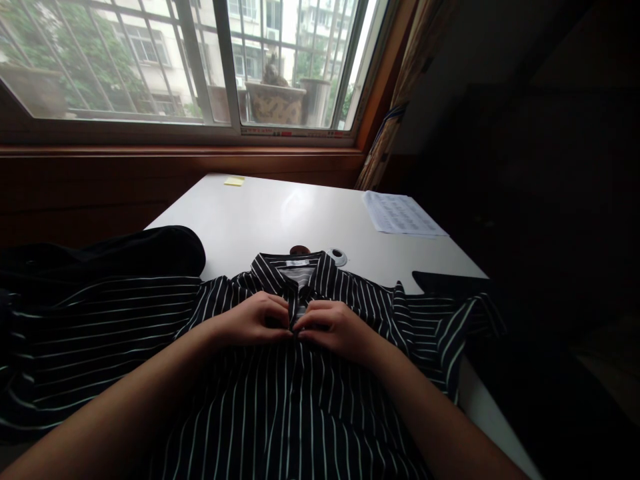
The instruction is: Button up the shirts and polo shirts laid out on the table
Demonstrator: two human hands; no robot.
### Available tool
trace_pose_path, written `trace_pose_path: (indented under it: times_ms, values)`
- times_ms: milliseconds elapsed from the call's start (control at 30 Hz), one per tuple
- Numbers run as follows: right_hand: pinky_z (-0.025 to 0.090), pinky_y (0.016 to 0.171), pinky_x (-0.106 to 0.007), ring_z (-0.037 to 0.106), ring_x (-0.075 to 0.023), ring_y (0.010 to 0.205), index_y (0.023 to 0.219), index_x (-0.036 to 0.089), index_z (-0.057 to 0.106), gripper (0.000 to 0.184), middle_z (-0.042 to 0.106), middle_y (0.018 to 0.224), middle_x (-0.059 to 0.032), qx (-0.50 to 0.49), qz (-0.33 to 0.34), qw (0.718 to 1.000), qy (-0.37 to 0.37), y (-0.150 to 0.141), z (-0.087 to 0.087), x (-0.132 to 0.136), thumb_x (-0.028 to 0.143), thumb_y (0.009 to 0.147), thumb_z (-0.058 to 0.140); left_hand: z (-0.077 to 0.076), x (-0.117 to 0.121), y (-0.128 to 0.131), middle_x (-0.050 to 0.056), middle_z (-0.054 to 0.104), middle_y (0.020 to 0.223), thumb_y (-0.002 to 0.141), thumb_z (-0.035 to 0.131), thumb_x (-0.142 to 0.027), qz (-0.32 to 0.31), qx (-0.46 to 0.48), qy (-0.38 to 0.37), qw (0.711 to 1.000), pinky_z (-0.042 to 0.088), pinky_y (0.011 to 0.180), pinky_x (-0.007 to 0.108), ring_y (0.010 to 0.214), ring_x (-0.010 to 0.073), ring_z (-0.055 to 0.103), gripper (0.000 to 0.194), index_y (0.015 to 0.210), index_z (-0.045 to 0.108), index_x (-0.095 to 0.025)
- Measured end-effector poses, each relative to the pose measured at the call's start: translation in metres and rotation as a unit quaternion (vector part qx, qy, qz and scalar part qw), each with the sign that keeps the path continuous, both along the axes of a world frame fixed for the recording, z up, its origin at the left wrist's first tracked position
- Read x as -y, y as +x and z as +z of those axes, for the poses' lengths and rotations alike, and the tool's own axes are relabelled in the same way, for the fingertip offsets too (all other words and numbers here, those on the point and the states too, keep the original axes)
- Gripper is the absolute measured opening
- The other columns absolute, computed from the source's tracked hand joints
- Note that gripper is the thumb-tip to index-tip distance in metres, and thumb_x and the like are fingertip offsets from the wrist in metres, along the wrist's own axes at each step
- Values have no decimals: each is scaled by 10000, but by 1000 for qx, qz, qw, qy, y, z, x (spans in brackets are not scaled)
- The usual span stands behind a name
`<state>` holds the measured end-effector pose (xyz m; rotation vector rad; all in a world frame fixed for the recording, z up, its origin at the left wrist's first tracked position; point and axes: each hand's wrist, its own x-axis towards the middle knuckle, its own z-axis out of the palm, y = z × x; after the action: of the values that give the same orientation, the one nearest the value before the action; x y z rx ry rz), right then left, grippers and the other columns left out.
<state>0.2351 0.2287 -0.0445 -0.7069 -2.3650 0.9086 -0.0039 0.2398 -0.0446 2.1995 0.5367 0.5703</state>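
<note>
A dark shirt with white stripes [260, 393] lies spread face up over the table, its collar [268, 272] toward the window and its sleeves out to both sides. My left hand [263, 319] pinches one side of the front opening below the collar. Opposite it, my right hand [333, 325] pinches the other side, fingertips almost touching those of the left. Between the fingers, any button is too small to make out. Above the hands the neck opening stands apart, showing a pale label [297, 263] inside the collar.
The white table [260, 207] stands by a barred window. A black rounded item [165, 250] lies at the left. Beyond the collar are a brown round object [300, 250] and a white ring-shaped one [337, 256]. Printed sheets [403, 213] and a yellow note [234, 181] lie farther back.
</note>
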Motion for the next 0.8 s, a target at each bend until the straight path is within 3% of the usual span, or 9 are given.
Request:
trace_pose_path:
  times_ms: [200, 533, 800]
  values:
    - [530, 738, -269, 639, -136, 799, 922, 182, 731, 86, 674, 892, -25, 14, 8, 1000, -1, -3, 1, 3, 134, 859, 695, -7, 1, -1, 36, 621, 809, 889, 651, -217, 0, -26, 19, 999, 445, 670, 238, 727, 130, 586, 114, 822, 691, -135]
    - [516, 764, -308, 602, -161, 832, 968, 185, 671, 97, 651, 950, -47, 97, 22, 987, 127, -4, 9, 6, 151, 903, 609, -5, 2, 2, 20, 612, 790, 879, 638, -177, -9, -35, 39, 999, 455, 702, 251, 742, 139, 584, 62, 852, 687, -153]
    - [489, 701, -272, 562, -146, 767, 920, 174, 644, 128, 622, 917, -34, 140, 7, 980, 141, -8, 9, 9, 110, 809, 635, -6, 3, 4, 40, 660, 854, 862, 646, -171, -20, -40, 56, 997, 492, 746, 256, 795, 152, 620, 64, 898, 698, -162]
